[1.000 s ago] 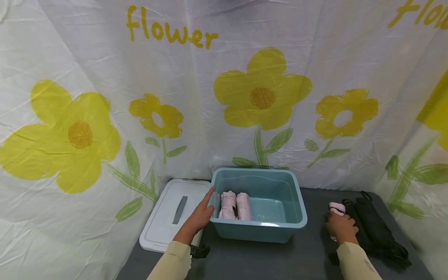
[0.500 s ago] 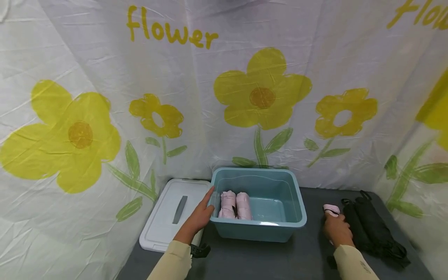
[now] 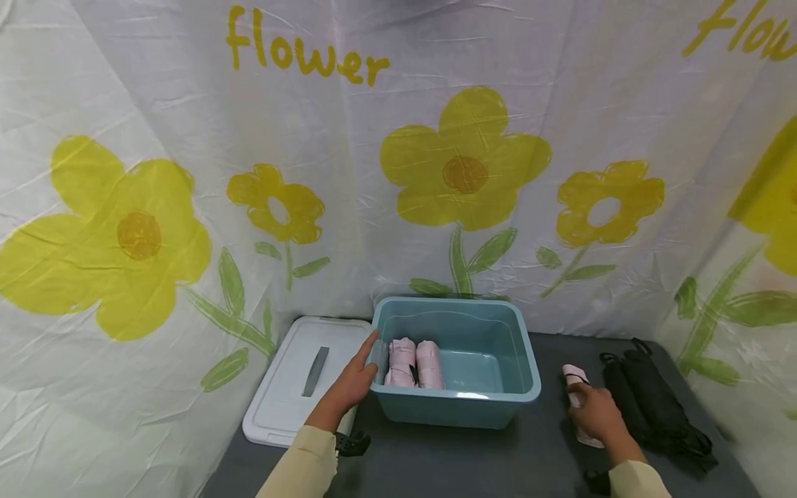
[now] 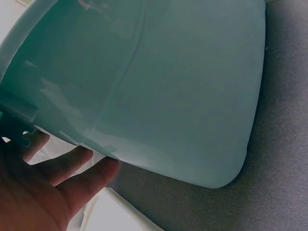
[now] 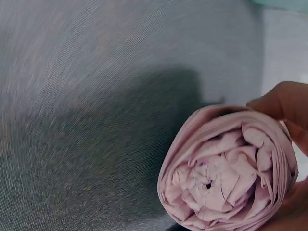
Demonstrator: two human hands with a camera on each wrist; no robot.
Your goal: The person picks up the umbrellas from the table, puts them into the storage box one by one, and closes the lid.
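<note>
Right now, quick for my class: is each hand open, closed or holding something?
Left hand: open, touching the bin.
Right hand: holding a pink roll.

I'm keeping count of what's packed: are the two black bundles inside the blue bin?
No, both black bundles lie on the dark table, to the right of the bin.

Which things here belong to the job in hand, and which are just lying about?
Seemingly in the job:
pink roll in the right hand
blue bin at the left hand
two pink rolls inside the bin

Apparently just lying about:
white lid
black rolls
</note>
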